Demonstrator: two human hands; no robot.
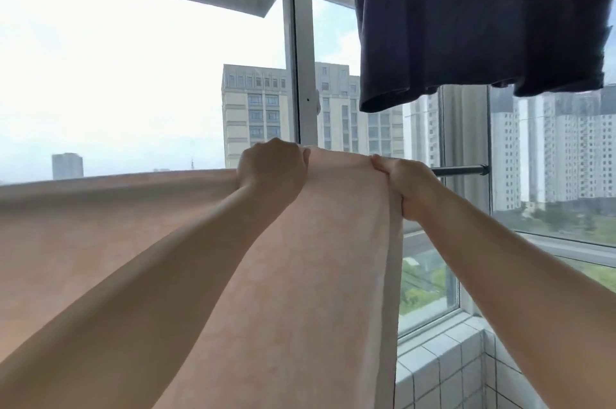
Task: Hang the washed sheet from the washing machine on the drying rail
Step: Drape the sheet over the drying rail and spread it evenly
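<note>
Both hands hold the pink sheet (133, 242) tight at its top. One grip, the left hand (271, 172), is closed over the top fold. The other grip, the right hand (405, 187), pinches the sheet's side edge, just beside the left hand. From the hands the sheet hangs down over the drying rail (461, 170), whose dark bare end pokes out past the right hand. A dark shirt (480, 18) hangs higher up. Behind is a big window (301, 42) with tall buildings (255, 112) outside and a white tiled wall (443, 372) below.
</note>
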